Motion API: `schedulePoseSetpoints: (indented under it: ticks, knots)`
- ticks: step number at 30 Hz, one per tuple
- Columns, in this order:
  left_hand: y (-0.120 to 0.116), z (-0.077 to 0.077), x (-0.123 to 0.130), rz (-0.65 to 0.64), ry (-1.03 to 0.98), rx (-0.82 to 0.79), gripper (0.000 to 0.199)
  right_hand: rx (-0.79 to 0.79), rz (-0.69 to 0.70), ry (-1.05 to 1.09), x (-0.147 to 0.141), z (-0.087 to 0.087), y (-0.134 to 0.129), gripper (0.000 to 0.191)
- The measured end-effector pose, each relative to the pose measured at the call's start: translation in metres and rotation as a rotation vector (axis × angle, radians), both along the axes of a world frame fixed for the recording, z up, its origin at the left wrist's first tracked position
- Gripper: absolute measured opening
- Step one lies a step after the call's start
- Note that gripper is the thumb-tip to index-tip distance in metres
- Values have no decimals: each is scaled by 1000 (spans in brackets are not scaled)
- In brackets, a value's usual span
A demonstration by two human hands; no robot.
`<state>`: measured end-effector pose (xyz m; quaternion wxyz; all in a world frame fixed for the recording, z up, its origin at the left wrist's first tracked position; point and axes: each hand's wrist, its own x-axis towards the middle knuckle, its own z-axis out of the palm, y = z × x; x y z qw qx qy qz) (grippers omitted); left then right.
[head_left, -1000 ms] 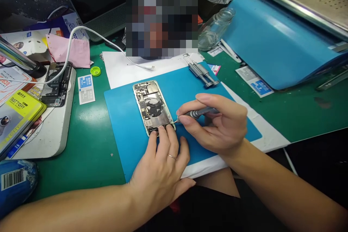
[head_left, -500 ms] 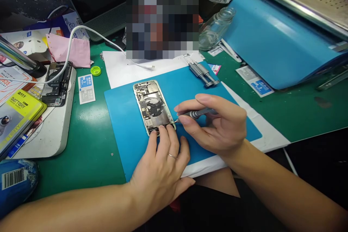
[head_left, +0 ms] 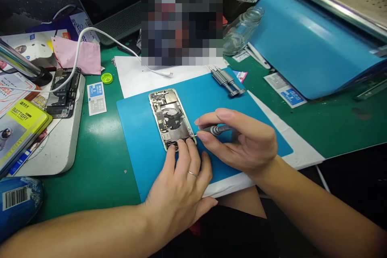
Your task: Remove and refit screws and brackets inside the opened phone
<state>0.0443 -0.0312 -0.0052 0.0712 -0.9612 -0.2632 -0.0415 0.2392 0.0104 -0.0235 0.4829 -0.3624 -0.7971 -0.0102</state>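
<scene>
An opened phone point(head_left: 172, 119) lies on a blue mat point(head_left: 133, 129), its inner parts showing. My left hand point(head_left: 184, 177) rests its outstretched fingertips on the phone's lower end, covering part of it; a ring is on one finger. Between the thumb and fingers of my right hand point(head_left: 242, 141) is a thin grey screwdriver point(head_left: 216, 130), held slanting. Its tip is at the phone's lower right edge; what exactly it touches is too small to tell. More grey screwdrivers point(head_left: 226, 80) lie side by side at the mat's far edge.
To the left, another opened phone point(head_left: 63, 92) sits on a white device beside a yellow battery box point(head_left: 27, 125). A white cable point(head_left: 80, 48) arches over the bench. A green cap point(head_left: 107, 78), a glass jar point(head_left: 243, 32) and a blue sheet point(head_left: 302, 44) under a metal rack stand farther back.
The screwdriver's handle end in my right hand has shifted slightly, with the fingers around it moving a little. My left hand stays on the phone. The whole view has drifted very slightly.
</scene>
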Motion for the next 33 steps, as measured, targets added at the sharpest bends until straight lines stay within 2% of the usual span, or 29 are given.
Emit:
schedulePoseSetpoints:
  ticks: [6,33]
  knots:
    - [1,-1,-1,0,-13,-8,80,2,5,-4,2,3,2,86]
    - [1,-2,-1,-3,-36,-39,85,-16,21,7,1,0,-1,81]
